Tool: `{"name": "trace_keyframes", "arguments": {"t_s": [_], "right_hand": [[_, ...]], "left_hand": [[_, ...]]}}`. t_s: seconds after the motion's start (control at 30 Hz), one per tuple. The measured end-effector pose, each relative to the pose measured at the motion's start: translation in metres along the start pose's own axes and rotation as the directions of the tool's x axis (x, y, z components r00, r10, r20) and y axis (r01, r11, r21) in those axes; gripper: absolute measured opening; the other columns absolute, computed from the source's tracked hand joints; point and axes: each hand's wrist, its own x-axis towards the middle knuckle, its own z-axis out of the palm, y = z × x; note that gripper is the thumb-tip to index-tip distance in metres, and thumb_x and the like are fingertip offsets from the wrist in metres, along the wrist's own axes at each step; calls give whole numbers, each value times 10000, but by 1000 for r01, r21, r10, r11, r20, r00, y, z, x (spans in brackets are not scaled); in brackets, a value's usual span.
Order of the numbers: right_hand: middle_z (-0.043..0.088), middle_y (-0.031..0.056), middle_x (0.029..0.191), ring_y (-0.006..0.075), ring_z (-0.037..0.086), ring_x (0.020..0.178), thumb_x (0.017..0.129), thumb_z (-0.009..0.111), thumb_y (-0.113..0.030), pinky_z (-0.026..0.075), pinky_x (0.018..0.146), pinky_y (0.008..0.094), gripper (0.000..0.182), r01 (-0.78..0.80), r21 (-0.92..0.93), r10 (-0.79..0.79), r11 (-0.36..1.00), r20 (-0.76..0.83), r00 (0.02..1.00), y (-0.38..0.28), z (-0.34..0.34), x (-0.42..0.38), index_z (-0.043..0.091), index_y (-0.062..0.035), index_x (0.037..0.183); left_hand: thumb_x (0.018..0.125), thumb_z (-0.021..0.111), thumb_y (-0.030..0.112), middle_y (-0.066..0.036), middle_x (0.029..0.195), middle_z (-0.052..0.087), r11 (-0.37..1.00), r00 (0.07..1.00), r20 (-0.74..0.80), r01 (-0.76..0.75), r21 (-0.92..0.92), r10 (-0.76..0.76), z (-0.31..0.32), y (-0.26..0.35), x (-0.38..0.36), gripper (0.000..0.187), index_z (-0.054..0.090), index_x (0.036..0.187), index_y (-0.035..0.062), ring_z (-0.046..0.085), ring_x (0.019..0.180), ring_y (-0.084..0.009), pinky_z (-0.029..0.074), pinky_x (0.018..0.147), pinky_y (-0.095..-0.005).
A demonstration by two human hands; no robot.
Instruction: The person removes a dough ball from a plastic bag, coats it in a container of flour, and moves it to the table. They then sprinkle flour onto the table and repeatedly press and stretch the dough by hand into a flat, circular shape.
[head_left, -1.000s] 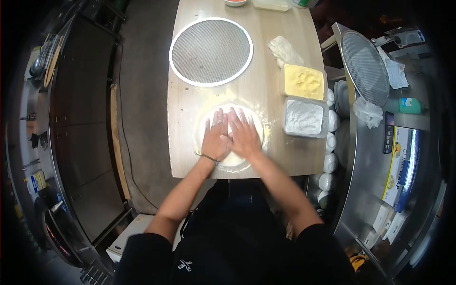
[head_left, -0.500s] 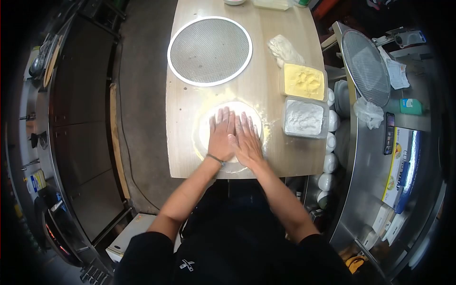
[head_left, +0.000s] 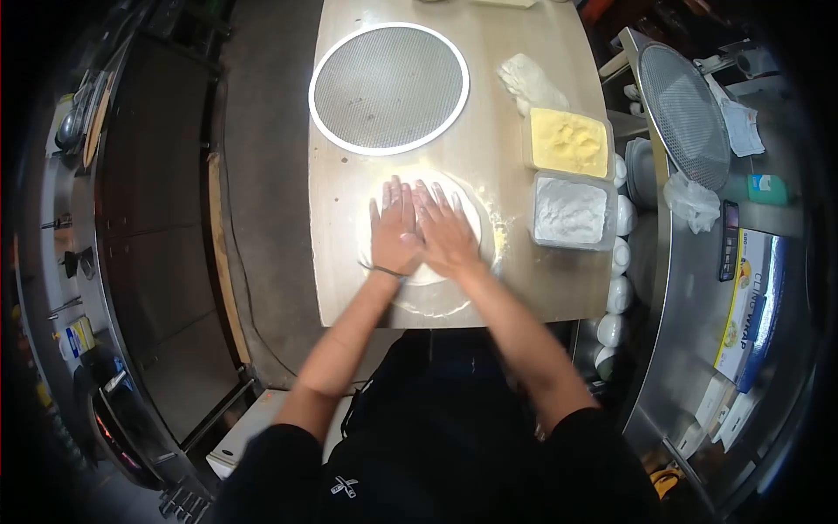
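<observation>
A flat round of white dough (head_left: pixel 466 218) lies on the wooden table near its front edge, ringed by scattered flour. My left hand (head_left: pixel 395 231) rests flat on the left part of the dough, fingers stretched forward and slightly spread; a dark band circles that wrist. Beside it my right hand (head_left: pixel 447 231) presses on the dough with its fingers apart. The two hands touch at the thumbs, and neither grips anything. Behind them lies a round mesh pizza screen (head_left: pixel 390 87) with a pale rim.
On the table's right stand a tub of yellow flour (head_left: pixel 569 142), a tub of white flour (head_left: pixel 571 211) and a crumpled pale cloth or bag (head_left: pixel 529 83). Beyond that edge is a steel counter with another mesh screen (head_left: pixel 685 115), a phone (head_left: pixel 729 240) and a cling wrap box (head_left: pixel 749 306).
Both hands have shifted over the dough, the left one a little leftward, and their fingers are more spread. The dough looks slightly wider toward the back. The camera view has shifted slightly.
</observation>
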Motion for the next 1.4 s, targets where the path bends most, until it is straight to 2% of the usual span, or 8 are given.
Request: {"name": "trace_keyframes", "arguments": {"t_s": [0.07,0.2,0.47,0.6,0.8,0.87,1.27,1.4], "right_hand": [[184,159,1542,338,170,1420,924,314,-600,128,1157,451,834,187,194,-224,963,189,956,18,-15,7,190,19,1469],[188,114,1550,330,157,1426,933,300,-593,124,1158,463,803,-67,266,95,962,-94,991,-5,12,-8,290,36,1433],[213,166,1533,336,191,1416,958,327,-499,179,1148,457,695,65,297,-35,953,-106,994,15,4,-1,331,17,1422],[264,165,1510,347,239,1394,941,411,-440,213,1131,455,666,57,11,-55,998,-132,990,-1,12,-8,316,0,1432],[251,141,1522,329,218,1404,942,406,-459,181,1141,458,675,-8,252,8,968,-2,1000,0,-5,9,316,-4,1432],[241,142,1525,328,196,1411,944,386,-485,167,1142,469,682,17,154,4,988,-130,991,-4,16,5,323,-14,1432],[201,122,1543,351,170,1416,934,396,-523,163,1141,493,724,-13,160,18,987,-26,999,-6,-13,-76,313,-10,1438],[191,136,1543,358,165,1416,937,391,-514,145,1148,490,719,107,75,-116,991,131,985,-14,-8,-63,325,8,1427]], "left_hand": [[865,438,350,-218,1528,201,887,870,-241,457,66,-431,21,32,-2,726,250,1434,-59,163,1425,-374,127,1126,-537],[886,449,340,-264,1525,153,996,997,-54,-49,-68,45,-7,-2,4,745,187,1449,-72,128,1422,-413,89,1114,-583],[893,428,314,-256,1528,152,945,943,-77,316,-89,-323,0,30,-4,696,235,1436,-77,111,1413,-446,100,1109,-597],[901,424,270,-214,1521,219,996,999,-13,-53,-72,52,-26,-15,1,606,323,1401,-59,163,1391,-464,132,1098,-603],[896,430,277,-211,1510,247,948,939,-129,313,-64,-319,-7,12,5,599,338,1408,-21,209,1405,-374,135,1118,-564],[888,444,289,-187,1514,254,996,989,-132,-57,65,66,-11,-18,13,612,339,1410,-12,204,1404,-387,121,1110,-590],[906,451,320,-237,1507,226,954,933,-233,235,-186,-276,-13,5,-85,633,303,1424,-14,189,1396,-427,137,1099,-602],[854,519,235,-221,1465,330,997,998,10,-55,-53,55,-17,6,-84,621,349,1389,-33,317,1351,-386,222,1097,-536]]}}
